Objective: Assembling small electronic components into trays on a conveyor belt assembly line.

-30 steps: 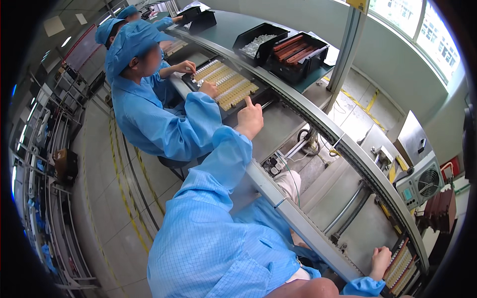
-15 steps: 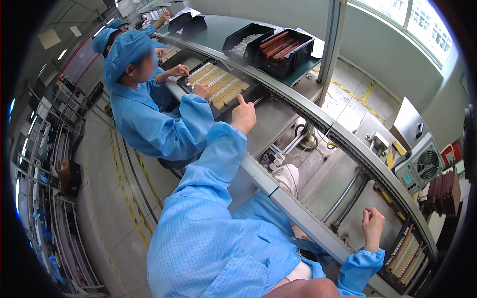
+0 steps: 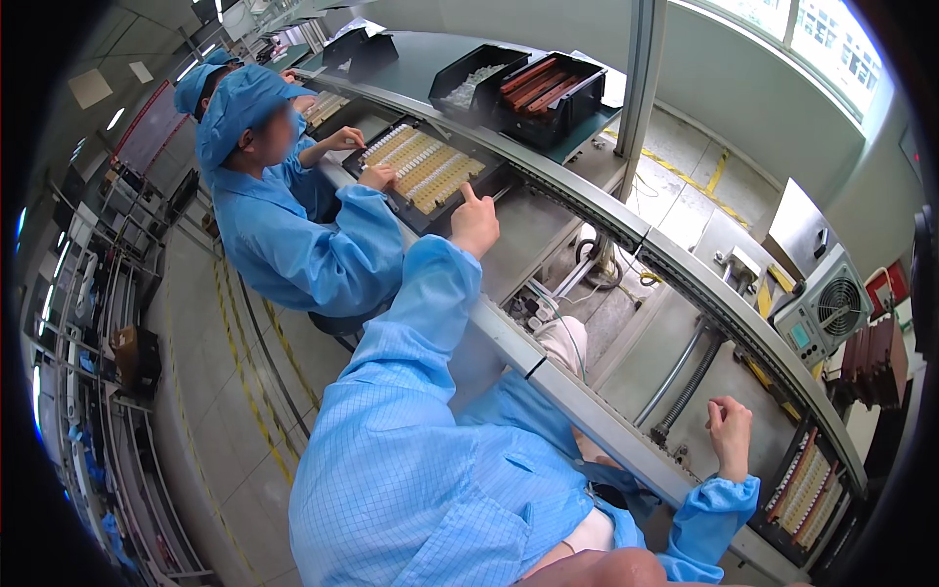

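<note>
My left hand [image 3: 474, 223] reaches out to the near corner of a black tray [image 3: 430, 223] that holds rows of small yellow and white pieces [image 3: 423, 166]. Its index finger is stretched toward the tray's edge; whether it touches is hard to tell. Nothing shows in that hand. My right hand [image 3: 730, 437] hovers over the conveyor bench at the lower right, fingers curled in, with no object visible in it. Beyond it, nearer the right rim, lies a second tray [image 3: 807, 489] with similar pieces and reddish-brown strips.
A co-worker in blue [image 3: 293, 225] sits at the left, both hands at the first tray. Black bins [image 3: 553, 103] with brown strips and clear pieces stand behind the rail. A conveyor rail [image 3: 675, 269], an open gap with cables, and a fan unit [image 3: 827, 308] lie to the right.
The view has shifted slightly. The co-worker's nearer hand has drawn a little left along the tray. My own hands keep nearly the same pose.
</note>
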A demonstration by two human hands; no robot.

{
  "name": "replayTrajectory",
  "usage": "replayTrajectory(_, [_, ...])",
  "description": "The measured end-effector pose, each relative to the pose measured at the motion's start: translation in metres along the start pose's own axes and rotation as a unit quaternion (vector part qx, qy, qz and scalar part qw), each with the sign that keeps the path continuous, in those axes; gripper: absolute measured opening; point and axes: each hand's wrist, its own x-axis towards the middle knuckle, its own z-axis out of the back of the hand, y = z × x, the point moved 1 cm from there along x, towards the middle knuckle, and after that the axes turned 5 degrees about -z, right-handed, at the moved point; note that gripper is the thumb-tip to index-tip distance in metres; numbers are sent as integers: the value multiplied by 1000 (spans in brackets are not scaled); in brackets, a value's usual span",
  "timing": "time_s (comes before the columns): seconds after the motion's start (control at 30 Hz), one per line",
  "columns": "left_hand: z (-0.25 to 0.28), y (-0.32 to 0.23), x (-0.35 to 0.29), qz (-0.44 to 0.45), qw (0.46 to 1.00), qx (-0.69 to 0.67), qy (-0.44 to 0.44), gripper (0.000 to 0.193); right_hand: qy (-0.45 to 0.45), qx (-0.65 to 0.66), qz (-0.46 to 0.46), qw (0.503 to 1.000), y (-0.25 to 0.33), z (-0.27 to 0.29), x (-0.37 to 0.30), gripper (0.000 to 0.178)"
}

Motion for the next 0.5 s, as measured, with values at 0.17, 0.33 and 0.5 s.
replayTrajectory(0.17, [4,-2,-1,21,999,-45,1,24,9,15,11,1000,-4,-4,2,16])
replayTrajectory(0.33, [10,-4,-3,50,988,-147,-11,14,4,27,22,999,-6,-11,11,16])
replayTrajectory(0.5, [28,-48,-37,-59,978,-197,22,16,-16,40,44,998,-14,-15,13,17])
